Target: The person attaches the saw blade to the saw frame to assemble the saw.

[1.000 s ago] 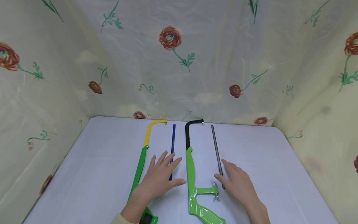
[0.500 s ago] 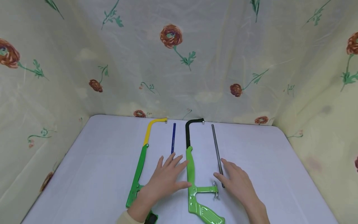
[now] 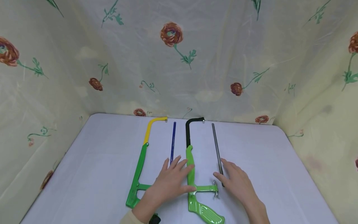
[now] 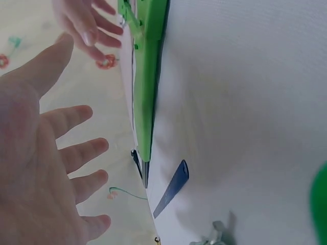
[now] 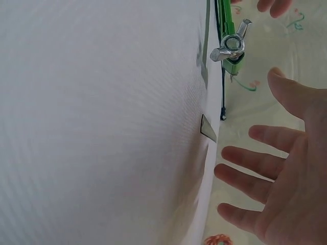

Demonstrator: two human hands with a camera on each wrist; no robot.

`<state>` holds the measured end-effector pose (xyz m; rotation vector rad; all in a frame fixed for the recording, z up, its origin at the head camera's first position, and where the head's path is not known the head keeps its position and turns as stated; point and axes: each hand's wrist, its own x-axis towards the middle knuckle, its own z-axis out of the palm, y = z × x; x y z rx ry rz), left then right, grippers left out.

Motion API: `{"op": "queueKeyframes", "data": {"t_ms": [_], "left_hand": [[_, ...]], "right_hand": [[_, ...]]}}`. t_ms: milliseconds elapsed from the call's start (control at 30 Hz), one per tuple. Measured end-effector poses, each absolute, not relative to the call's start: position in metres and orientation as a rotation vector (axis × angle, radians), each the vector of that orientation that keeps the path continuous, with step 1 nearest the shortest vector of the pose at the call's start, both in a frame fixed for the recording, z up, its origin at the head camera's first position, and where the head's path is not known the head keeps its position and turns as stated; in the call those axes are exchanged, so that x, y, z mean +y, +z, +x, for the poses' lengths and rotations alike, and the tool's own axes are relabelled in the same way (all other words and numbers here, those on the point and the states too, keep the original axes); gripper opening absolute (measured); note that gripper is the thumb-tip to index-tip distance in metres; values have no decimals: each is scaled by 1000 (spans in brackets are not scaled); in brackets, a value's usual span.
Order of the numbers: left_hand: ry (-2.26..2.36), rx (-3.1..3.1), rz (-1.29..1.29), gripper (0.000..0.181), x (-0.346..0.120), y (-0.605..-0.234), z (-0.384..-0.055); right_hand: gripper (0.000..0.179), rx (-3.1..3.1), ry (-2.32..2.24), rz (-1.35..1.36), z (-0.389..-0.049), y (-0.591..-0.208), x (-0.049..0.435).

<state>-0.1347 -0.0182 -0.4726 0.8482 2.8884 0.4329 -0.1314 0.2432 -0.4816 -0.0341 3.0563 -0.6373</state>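
The light-green hacksaw frame [image 3: 191, 177] is lying flat on the white table [image 3: 106, 165], between the blue blade [image 3: 173, 140] and the grey blade [image 3: 216, 149]. The left hand [image 3: 171, 181] is hovering over it, fingers spread, holding nothing; the right hand [image 3: 236, 179] is hovering by the grey blade's near end, its fingers likewise parted. Farther left, the green-and-yellow frame [image 3: 140, 165] is lying. The 2 blades are resting beside the 2 frames' open sides, probably keeping each pair together. Behind, floral cloth [image 3: 126, 62] is hanging.
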Motion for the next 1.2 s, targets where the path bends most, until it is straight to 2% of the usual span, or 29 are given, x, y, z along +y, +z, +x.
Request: {"op": "queueKeyframes", "data": {"t_ms": [767, 1200], "left_hand": [[373, 2856, 962, 73, 4, -469, -130], [315, 2839, 1014, 70, 15, -468, -129]], "right_hand": [[76, 2934, -714, 12, -128, -478, 242], [69, 2938, -752, -21, -129, -476, 239]]}}
